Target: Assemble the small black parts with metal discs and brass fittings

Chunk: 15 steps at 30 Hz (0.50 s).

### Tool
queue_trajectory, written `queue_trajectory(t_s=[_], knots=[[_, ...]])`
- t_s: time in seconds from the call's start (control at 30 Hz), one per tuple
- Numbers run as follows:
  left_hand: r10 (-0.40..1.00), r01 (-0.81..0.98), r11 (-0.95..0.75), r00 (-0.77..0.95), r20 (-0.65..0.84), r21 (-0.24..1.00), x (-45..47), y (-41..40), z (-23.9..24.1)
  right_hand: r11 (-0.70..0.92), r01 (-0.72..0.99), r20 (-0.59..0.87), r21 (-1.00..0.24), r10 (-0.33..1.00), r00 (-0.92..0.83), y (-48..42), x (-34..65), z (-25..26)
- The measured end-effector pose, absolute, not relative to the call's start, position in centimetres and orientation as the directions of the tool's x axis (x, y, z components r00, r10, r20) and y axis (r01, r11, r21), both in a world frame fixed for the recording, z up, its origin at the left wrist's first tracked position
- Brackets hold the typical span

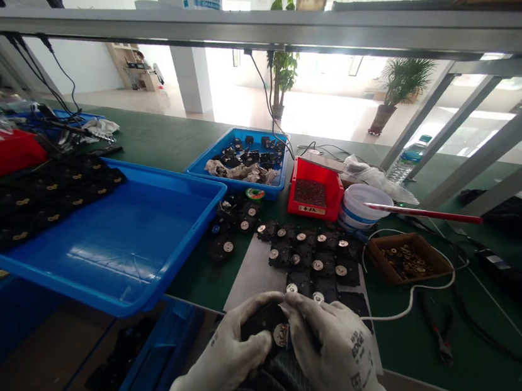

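My left hand [228, 351], in a white glove, wraps around a black plastic part with a round silver disc [280, 335] on its face. From the other side my right hand [336, 350], gloved the same way, presses its fingers against that part's top and right edge. The part is held above my lap at the bench edge, and much of it is hidden by the gloves. Just beyond my fingers, several like black parts with silver discs [318, 265] lie in rows on a white sheet [251, 277].
Left stands a large blue tray [118, 235] with black parts along one side. Behind are a smaller blue tray [198, 164], a red bin [339, 199] of small dark pieces and a white tub [366, 199]. Right lie a cardboard box [383, 267] of brass pieces and pliers [444, 351].
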<state>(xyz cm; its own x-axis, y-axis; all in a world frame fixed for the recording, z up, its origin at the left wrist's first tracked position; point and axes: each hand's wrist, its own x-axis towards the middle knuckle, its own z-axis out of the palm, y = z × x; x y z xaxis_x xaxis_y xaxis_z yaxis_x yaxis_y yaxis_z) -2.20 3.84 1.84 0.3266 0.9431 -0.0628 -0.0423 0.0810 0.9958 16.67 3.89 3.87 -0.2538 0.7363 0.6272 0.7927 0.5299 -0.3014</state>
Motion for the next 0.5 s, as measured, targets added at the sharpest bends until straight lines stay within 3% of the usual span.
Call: queue_trajectory(t_s=[0.37,0.5], knots=[[0.942,-0.044,0.091,0.328,-0.072,0.995,-2.13,3.71,2.04,0.539,0.797,0.634,-0.272,0.723,-0.272,3.86,16.69,3.48],[0.945,-0.043,0.141,0.302,-0.121,0.989,-2.48,3.66,2.04,0.47,0.795,0.543,-0.384,0.811,-0.217,3.65,17.27,3.74]])
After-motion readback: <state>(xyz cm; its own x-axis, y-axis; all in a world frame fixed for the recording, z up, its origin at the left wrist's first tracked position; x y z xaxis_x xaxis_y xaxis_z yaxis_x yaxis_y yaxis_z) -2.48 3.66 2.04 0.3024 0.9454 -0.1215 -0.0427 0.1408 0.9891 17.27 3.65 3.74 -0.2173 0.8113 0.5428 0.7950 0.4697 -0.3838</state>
